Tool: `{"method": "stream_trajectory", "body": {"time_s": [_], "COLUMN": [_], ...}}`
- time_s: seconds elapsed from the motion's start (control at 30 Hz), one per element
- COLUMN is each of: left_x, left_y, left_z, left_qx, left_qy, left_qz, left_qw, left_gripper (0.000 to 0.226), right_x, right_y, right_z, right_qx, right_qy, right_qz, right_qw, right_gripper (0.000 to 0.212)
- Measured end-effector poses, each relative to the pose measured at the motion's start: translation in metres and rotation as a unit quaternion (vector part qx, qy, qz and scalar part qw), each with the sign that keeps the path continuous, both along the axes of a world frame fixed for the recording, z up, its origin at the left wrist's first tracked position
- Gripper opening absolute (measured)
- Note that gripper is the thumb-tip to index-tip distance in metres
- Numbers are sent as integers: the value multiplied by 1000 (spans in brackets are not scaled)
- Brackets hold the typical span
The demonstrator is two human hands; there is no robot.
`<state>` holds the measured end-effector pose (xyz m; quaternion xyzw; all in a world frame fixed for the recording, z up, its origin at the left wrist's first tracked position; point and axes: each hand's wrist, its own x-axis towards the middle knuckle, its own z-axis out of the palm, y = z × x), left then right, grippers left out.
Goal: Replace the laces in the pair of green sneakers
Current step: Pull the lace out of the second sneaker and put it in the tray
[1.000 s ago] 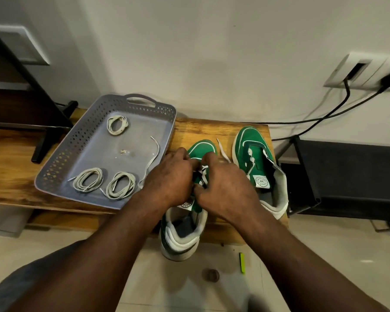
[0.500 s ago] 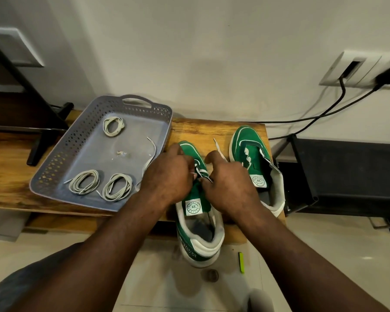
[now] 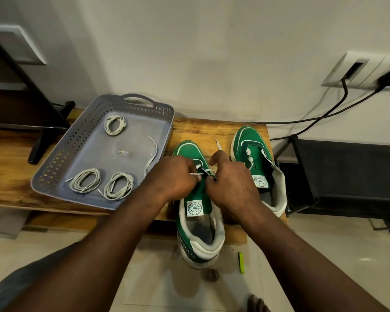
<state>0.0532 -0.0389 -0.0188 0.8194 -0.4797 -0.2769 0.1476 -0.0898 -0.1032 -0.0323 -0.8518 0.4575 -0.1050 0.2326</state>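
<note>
Wooden table (image 3: pixel 9 154) by a white wall holds a grey tray (image 3: pixel 54 167) with 3 coiled laces (image 3: pixel 86 180), and just right of that tray the left hand (image 3: pixel 169 176) and right hand (image 3: pixel 232 185) both pinch a white lace (image 3: pixel 218 144) over 1 green sneaker (image 3: pixel 198 221), whose overhanging heel means a hard tug could tip it off.

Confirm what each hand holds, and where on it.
The white lace, at the near sneaker eyelets: left hand pinches the left strand, right hand the right strand.
</note>
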Motion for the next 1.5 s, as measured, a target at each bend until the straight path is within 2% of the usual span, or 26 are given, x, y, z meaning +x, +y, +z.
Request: {"method": "stream_trajectory", "body": {"time_s": [0.03, 0.1, 0.17, 0.2, 0.23, 0.3, 0.4, 0.47, 0.53, 0.57, 0.63, 0.7, 0.77, 0.87, 0.97, 1.03, 1.1, 1.17, 1.2, 1.27, 1.37, 1.43, 1.5], "left_x": [0, -3, -2, 0, 2, 7, 10, 6, 4, 4, 3, 8, 10, 11, 7, 7, 8, 11, 12, 13, 12, 11, 8], "left_y": [0, 0, -1, -1, 0, 2, 3, 3, 1, 2, 4, 5, 5, 5, 4, 2, 3, 5, 6, 6, 6, 6, 6], "left_z": [-1, 1, 7, 9, 11, 8, -3, -6, -3, 0, 11, 17, 16, 9, 5, 4, 9, 18, 21, 26, 21, 13, 4], "left_qx": [1, -46, -94, -103, -103, -64, 3, 13, -30, -73, -126, -120, -61, 28, 4, -43, -99, -146, -150, -127, -51, 1, 8], "left_qy": [-27, -5, 102, 147, 161, 99, -47, -109, -111, -68, 83, 142, 92, -62, -98, -55, 65, 196, 226, 191, 65, -24, -70], "left_qz": [-16, 0, 42, 61, 68, 42, -7, -21, -58, -70, -27, 18, -3, -70, -55, -44, -14, 36, 55, 46, 15, -19, -28], "left_qw": [1000, 999, 989, 982, 979, 992, 999, 994, 992, 993, 988, 982, 994, 995, 994, 997, 993, 969, 961, 972, 996, 1000, 997], "left_gripper": [14, 12, 7, 11, 15, 20, 27, 24, 22, 17, 16, 24, 24, 24, 19, 15, 18, 24, 25, 27, 29, 31, 28], "right_x": [0, 1, 1, 0, 0, 0, 2, 4, 4, 3, 2, 2, 2, 5, 6, 6, 5, 3, 1, -1, -1, 1, 3], "right_y": [-1, -1, 1, 1, 2, 1, 1, 2, 4, 3, 2, 1, 1, 4, 6, 6, 6, 6, 5, 2, 2, 4, 8], "right_z": [0, -1, -1, 0, 1, 0, -1, 0, 1, 1, 1, 1, 1, 0, -1, -1, 0, 3, 4, 4, 4, 5, 4], "right_qx": [0, 4, 11, 16, 19, 17, 13, 6, 10, 14, 20, 23, 20, 10, -7, -12, -22, -38, -42, -47, -38, -29, -38], "right_qy": [0, -2, -5, -4, -3, -2, 3, 9, 9, 10, 11, 10, 16, 17, 19, 16, 14, 8, 4, -2, -15, -14, -7], "right_qz": [-3, -8, -14, -17, -17, -14, -10, -4, -7, -11, -19, -23, -14, 5, 10, 10, 10, 2, -2, -6, -12, -6, 9], "right_qw": [1000, 1000, 1000, 1000, 1000, 1000, 1000, 1000, 1000, 1000, 1000, 999, 1000, 1000, 1000, 1000, 1000, 999, 999, 999, 999, 999, 999], "right_gripper": [40, 39, 39, 39, 39, 39, 39, 39, 39, 39, 41, 42, 40, 38, 38, 38, 37, 35, 34, 36, 42, 47, 50]}}
